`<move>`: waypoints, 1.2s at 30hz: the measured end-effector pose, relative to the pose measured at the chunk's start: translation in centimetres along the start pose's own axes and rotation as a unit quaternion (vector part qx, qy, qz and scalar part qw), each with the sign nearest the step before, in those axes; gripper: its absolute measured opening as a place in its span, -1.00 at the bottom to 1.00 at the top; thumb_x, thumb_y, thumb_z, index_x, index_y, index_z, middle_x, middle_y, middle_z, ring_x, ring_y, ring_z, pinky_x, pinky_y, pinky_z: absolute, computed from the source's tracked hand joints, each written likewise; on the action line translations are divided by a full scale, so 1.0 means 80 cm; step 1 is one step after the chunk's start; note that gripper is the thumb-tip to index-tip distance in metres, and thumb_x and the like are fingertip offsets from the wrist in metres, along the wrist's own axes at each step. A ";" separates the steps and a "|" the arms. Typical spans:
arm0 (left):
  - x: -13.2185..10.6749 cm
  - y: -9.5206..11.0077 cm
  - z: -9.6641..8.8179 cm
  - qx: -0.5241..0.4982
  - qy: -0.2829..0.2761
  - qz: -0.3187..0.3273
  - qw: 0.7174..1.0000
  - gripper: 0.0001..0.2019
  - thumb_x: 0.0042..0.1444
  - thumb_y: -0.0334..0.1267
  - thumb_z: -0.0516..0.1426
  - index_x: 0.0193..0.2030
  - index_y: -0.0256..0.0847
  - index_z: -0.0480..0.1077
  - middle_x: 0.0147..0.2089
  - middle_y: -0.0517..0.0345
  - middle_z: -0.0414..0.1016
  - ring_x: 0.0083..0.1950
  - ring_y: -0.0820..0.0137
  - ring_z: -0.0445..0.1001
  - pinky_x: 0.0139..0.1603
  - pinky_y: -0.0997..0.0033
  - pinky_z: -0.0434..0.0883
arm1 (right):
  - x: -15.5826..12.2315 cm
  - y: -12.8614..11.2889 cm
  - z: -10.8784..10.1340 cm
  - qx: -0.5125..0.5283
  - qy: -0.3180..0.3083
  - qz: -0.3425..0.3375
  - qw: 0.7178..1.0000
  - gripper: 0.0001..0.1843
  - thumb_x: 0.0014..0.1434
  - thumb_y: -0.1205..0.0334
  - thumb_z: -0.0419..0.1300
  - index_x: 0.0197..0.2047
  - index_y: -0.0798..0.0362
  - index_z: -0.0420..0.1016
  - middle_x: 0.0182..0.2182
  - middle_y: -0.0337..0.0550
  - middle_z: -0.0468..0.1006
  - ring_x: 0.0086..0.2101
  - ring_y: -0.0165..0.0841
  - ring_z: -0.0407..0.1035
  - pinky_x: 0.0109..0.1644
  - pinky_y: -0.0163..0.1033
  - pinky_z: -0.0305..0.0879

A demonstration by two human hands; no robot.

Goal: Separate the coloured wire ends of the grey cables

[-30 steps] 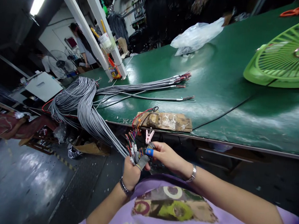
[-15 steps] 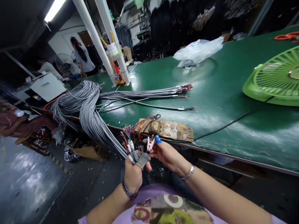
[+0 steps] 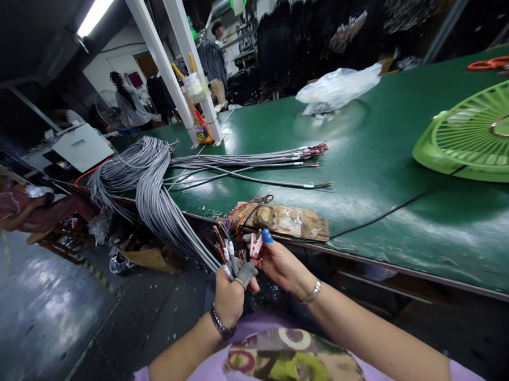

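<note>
My left hand (image 3: 228, 300) is closed around the ends of several grey cables (image 3: 192, 241), with a grey covering on its thumb. Bare coloured wires (image 3: 222, 234) fan out above this fist. Just to the right, my right hand (image 3: 282, 266) has its fingers closed at a pink clip (image 3: 255, 244), the blue-covered thumb tip against it. A thin reddish wire shows by those fingertips; how it is gripped is hard to see. Behind the clip, a worn wooden block (image 3: 299, 221) with red and black leads lies at the table edge.
The large grey cable bundle (image 3: 153, 162) drapes over the green table (image 3: 372, 219). A green fan (image 3: 479, 134) stands at right, its black cord running to the block. A clear plastic bag (image 3: 339, 90), orange-handled scissors (image 3: 494, 62) and a white post (image 3: 176, 55) are farther back. Other people are at left.
My left hand and the wire ends have shifted slightly right, closer to the pink clip. My right hand has moved a little left. In the background, a person has shifted position.
</note>
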State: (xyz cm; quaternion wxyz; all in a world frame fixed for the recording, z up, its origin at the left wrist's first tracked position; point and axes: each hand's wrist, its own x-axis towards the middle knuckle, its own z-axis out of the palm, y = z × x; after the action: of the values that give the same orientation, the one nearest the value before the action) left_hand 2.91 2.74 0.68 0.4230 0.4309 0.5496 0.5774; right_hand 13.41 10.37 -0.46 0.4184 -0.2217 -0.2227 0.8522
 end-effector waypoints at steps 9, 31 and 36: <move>-0.009 0.000 -0.008 0.004 0.036 0.042 0.998 -0.65 0.06 -0.13 0.16 -0.67 -0.24 0.36 -0.70 0.20 0.36 -0.62 0.48 0.31 -0.49 0.46 0.27 | -0.012 -0.008 0.001 -0.039 -0.023 0.030 0.999 -0.63 0.07 -0.10 0.18 -0.29 0.06 0.50 -0.48 -0.21 0.44 -0.47 -0.45 0.30 -0.39 -0.36 0.28; -0.001 -0.009 0.004 0.004 0.066 0.025 0.998 -0.67 0.02 -0.09 0.18 -0.65 -0.25 0.38 -0.67 0.17 0.40 -0.61 0.46 0.32 -0.51 0.46 0.28 | 0.006 0.008 0.001 0.011 0.033 -0.037 0.999 -0.68 0.00 -0.06 0.27 -0.37 0.05 0.51 -0.47 -0.22 0.48 -0.45 -0.42 0.30 -0.31 -0.29 0.25; -0.002 -0.010 0.003 0.005 0.066 0.031 0.997 -0.63 0.04 -0.07 0.16 -0.67 -0.24 0.36 -0.67 0.17 0.39 -0.61 0.46 0.32 -0.49 0.45 0.30 | 0.002 0.010 0.001 0.013 0.022 -0.018 1.000 -0.62 0.01 -0.13 0.23 -0.35 0.04 0.48 -0.44 -0.20 0.49 -0.44 -0.40 0.32 -0.32 -0.29 0.25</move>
State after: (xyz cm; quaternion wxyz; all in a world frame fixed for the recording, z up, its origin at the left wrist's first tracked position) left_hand 3.17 2.66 -0.13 0.3657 0.4108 0.5653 0.6148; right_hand 12.81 10.04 -0.89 0.4411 -0.2308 -0.2062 0.8424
